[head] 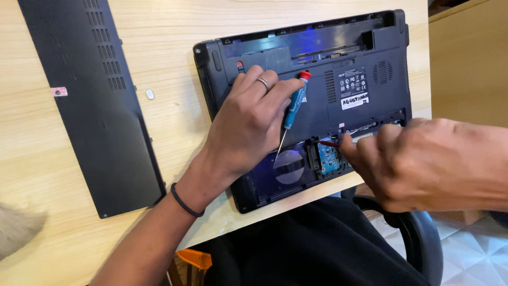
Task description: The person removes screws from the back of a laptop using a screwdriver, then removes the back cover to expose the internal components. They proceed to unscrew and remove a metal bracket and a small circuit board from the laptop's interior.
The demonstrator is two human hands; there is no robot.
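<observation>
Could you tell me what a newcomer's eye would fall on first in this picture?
First, the upturned black laptop on the pale wooden table, its bay open. The left hand rests on it, holding a blue screwdriver with a red cap; the right hand works at the bay's edge. Left lies the detached black plastic cover panel.

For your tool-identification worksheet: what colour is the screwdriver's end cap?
Red, atop the blue-handled screwdriver in the left hand; head view.

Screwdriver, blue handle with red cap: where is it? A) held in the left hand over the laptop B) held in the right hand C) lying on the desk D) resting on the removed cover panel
A: the left hand grips the screwdriver, its tip pointing down into the open bay of the upturned laptop.
</observation>
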